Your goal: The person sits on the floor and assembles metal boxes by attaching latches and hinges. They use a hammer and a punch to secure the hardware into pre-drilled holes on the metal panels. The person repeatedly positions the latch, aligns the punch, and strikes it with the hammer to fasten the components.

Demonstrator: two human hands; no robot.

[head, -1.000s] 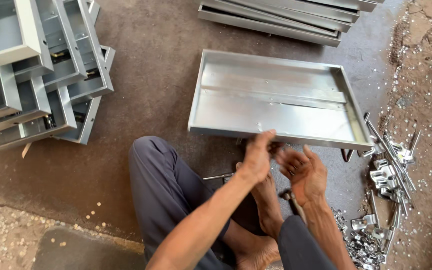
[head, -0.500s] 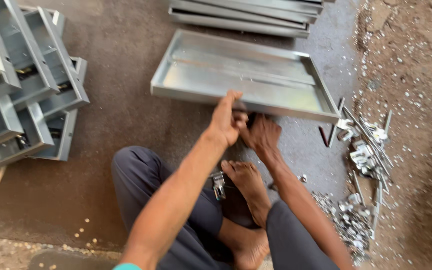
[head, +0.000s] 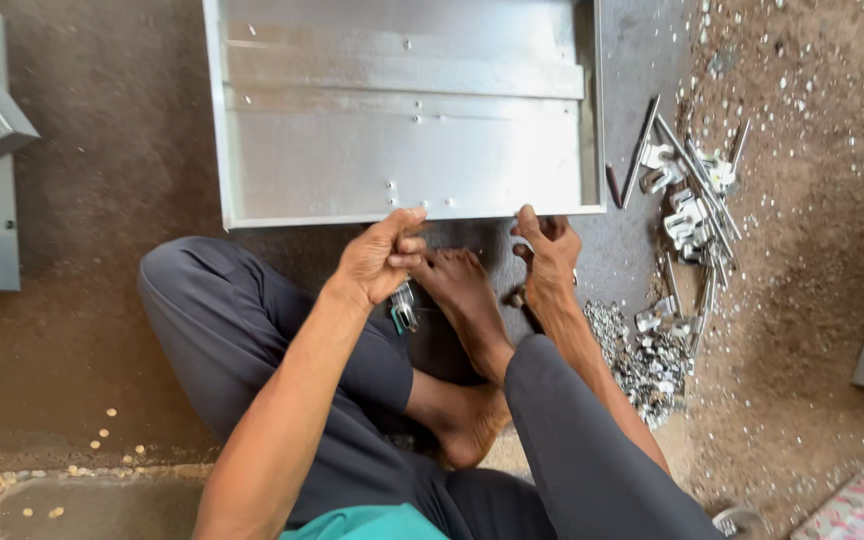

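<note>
Head view: a seated person's left hand (head: 380, 262) and right hand (head: 549, 250), each grip clenched on the near rim of a grey metal tray (head: 402, 150) lying on the floor (head: 102, 330). A pink patterned package (head: 852, 512) lies bottom right.

The left hand (head: 380, 258) was curled, fingers bent inward toward the thumb, forearm stretched forward. The right hand (head: 549, 252) sat just beside it, fingers hooked downward, wrist bent, with a bare foot between them.
</note>
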